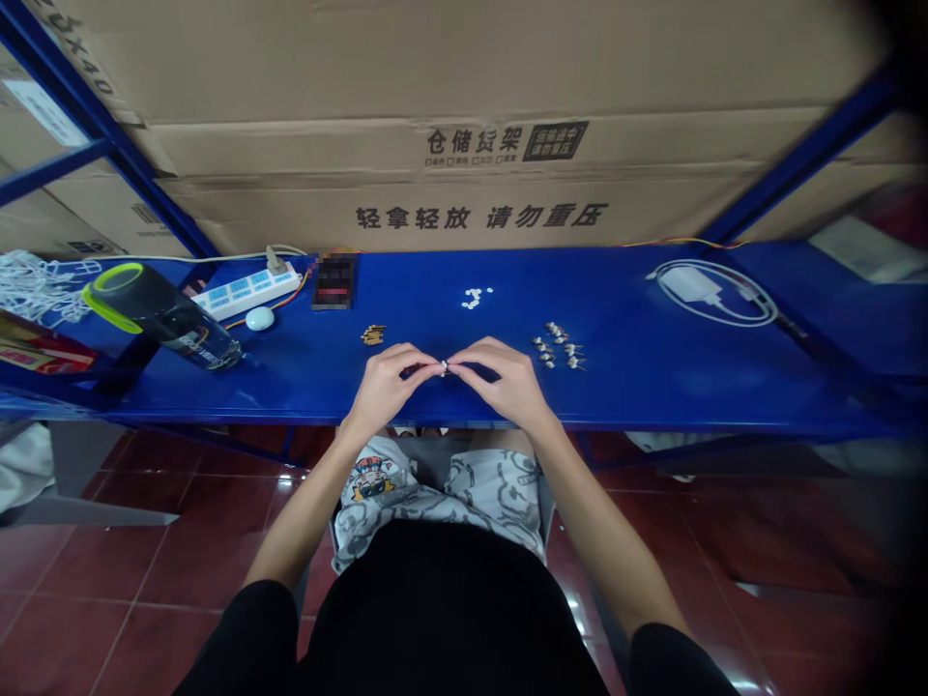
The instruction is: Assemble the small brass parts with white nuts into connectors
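Note:
My left hand [391, 382] and my right hand [504, 379] meet near the front edge of the blue table [435, 280], both pinching a small white piece [443, 368] between thumb and fingertips. Its exact shape is too small to tell. Just beyond my left hand lies a little pile of brass-coloured pieces [373, 335]. Farther back at the middle are several small white pieces [474, 298]. To the right of my right hand sit several small parts, white with brownish pins [558, 346].
At left stand a tilted dark bottle [174, 319] with a green-rimmed lid, a power strip [250, 290], a white round object [259, 318] and a dark box [334, 281]. A coiled white cable [714, 292] lies at right. Cardboard boxes [464, 77] line the back.

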`<control>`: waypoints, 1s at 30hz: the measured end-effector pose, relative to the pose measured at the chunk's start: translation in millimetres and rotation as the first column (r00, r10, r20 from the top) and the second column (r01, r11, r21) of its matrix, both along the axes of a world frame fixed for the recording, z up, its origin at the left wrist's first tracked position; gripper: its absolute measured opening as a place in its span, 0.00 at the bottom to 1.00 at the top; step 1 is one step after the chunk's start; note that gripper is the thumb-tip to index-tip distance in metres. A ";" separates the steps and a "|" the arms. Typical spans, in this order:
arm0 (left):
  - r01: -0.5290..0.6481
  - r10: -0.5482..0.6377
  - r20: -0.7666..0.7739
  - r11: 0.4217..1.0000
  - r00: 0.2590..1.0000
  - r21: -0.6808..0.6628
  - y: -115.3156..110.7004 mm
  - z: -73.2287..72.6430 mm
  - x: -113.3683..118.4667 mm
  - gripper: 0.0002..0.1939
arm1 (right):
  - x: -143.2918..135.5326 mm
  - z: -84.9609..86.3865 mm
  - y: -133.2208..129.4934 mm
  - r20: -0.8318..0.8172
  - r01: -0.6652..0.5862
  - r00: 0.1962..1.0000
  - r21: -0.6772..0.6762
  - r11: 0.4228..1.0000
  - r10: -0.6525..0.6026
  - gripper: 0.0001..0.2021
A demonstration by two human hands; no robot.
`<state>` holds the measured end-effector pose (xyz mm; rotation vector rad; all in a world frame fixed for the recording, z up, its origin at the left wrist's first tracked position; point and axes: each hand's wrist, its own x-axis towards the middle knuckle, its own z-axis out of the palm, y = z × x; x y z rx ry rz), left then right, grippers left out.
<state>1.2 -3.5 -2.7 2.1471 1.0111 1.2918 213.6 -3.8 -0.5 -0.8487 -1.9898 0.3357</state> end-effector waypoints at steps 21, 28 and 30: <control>-0.089 0.053 -0.290 0.990 0.955 -0.112 5.1 -8.5 0.8 0.11 | 1.0 -14.9 10.5 0.256 0.178 0.953 -0.033 0.984 -0.163 0.07; -0.094 0.064 -0.303 0.992 0.951 -0.086 5.5 -11.2 0.8 0.11 | 1.6 -18.3 11.9 0.311 0.166 0.938 -0.023 0.986 -0.150 0.09; -0.096 0.069 -0.301 0.993 0.951 -0.074 5.5 -11.2 0.3 0.11 | 1.2 -17.9 11.4 0.314 0.161 0.938 -0.029 0.987 -0.144 0.10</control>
